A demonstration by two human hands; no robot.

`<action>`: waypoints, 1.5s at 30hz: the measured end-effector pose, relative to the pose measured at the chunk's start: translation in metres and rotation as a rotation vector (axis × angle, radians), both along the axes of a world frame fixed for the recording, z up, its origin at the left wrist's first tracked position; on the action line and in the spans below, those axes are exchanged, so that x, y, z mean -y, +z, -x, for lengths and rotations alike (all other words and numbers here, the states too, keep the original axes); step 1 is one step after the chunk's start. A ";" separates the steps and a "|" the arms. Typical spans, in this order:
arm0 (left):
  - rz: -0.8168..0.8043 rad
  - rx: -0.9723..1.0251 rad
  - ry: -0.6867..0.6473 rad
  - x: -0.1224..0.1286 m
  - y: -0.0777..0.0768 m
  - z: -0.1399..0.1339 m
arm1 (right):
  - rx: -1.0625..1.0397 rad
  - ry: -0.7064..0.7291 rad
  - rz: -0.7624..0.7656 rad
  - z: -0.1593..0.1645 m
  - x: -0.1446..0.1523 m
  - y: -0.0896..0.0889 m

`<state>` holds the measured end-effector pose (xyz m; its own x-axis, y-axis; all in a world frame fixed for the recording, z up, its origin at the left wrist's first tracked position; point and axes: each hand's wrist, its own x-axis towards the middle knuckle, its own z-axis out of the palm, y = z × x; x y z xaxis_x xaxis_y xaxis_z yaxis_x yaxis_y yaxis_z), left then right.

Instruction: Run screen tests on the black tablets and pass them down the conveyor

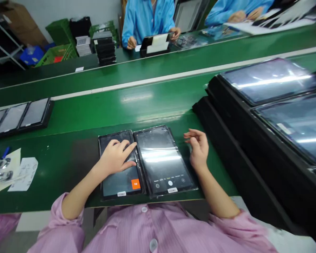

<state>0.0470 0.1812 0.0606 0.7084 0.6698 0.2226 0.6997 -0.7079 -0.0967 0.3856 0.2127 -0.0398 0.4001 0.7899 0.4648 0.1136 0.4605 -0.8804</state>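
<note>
Two tablets lie side by side on the green bench in front of me. Over the left tablet (116, 188) rests my left hand (116, 157), its fingers apart and the thumb and forefinger pointing right. This tablet's dark screen shows an orange box near its lower right corner. The right tablet (162, 154) looks wrapped in clear film and shows a camera screen with a round white button. Just right of it, my right hand (198, 147) is raised with fingers loosely curled and apart, holding nothing that I can see. Each tablet has a small white label at its lower edge.
Black foam trays (234, 116) with more tablets (274, 79) stack up on the right. At left are another tablet tray (46, 117) and papers (23, 174) with a blue pen. Across the bench, a person in blue (149, 21) handles a tablet on a stand; another sits farther right.
</note>
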 end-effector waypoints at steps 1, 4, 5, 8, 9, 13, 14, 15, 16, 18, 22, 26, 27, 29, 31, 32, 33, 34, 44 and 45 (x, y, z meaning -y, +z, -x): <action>-0.051 0.041 0.019 -0.001 -0.002 0.001 | 0.019 0.012 0.000 0.002 0.000 0.001; -0.082 0.102 0.091 -0.010 -0.006 0.004 | 0.061 0.056 -0.004 0.005 0.001 0.004; -0.048 0.096 0.095 -0.013 -0.006 0.005 | 0.066 0.067 -0.008 0.005 0.002 0.005; 0.084 0.120 -0.057 -0.015 -0.001 0.011 | 0.056 0.069 -0.022 0.004 0.006 0.006; 0.107 0.158 -0.119 -0.014 0.001 0.014 | 0.046 0.061 -0.028 0.002 0.007 0.007; 0.005 0.304 0.007 -0.011 0.008 0.024 | 0.010 0.030 -0.034 -0.001 0.013 0.011; -0.046 0.317 0.108 -0.012 0.008 0.026 | 0.005 0.027 -0.035 -0.002 0.014 0.012; -0.084 0.323 0.199 -0.013 0.007 0.028 | 0.002 0.029 -0.039 -0.002 0.015 0.013; -0.100 0.325 0.266 -0.015 0.005 0.029 | -0.001 0.037 -0.044 -0.002 0.016 0.014; -0.086 0.307 0.312 -0.019 0.003 0.031 | -0.007 0.057 -0.062 -0.002 0.017 0.014; -0.057 0.250 0.300 -0.024 0.007 0.029 | -0.003 0.097 -0.088 -0.001 0.018 0.014; 0.184 0.313 0.496 -0.038 0.022 0.017 | 0.007 0.145 -0.117 0.002 0.019 0.015; 0.303 0.301 0.578 -0.043 0.025 0.013 | 0.007 0.154 -0.121 0.002 0.019 0.015; 0.504 0.250 0.687 -0.054 0.029 0.008 | 0.006 0.163 -0.125 0.001 0.019 0.015; 0.579 0.233 0.703 -0.063 0.030 0.008 | 0.002 0.161 -0.125 0.000 0.019 0.015; 0.578 0.250 0.688 -0.065 0.030 0.011 | -0.001 0.158 -0.126 -0.001 0.019 0.015; 0.565 0.281 0.669 -0.067 0.030 0.015 | -0.006 0.155 -0.126 -0.002 0.019 0.014; 0.555 0.320 0.650 -0.068 0.031 0.020 | -0.011 0.154 -0.127 -0.003 0.018 0.014; 0.589 0.430 0.548 -0.063 0.035 0.041 | -0.007 0.144 -0.107 -0.003 0.017 0.012; 0.594 0.437 0.548 -0.063 0.035 0.041 | -0.009 0.141 -0.107 -0.003 0.017 0.012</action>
<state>0.0062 0.2446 0.0956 0.1913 0.9772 -0.0922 0.8407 -0.1147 0.5293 0.3883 0.1957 -0.0273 0.2936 0.7845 0.5463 0.0343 0.5624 -0.8261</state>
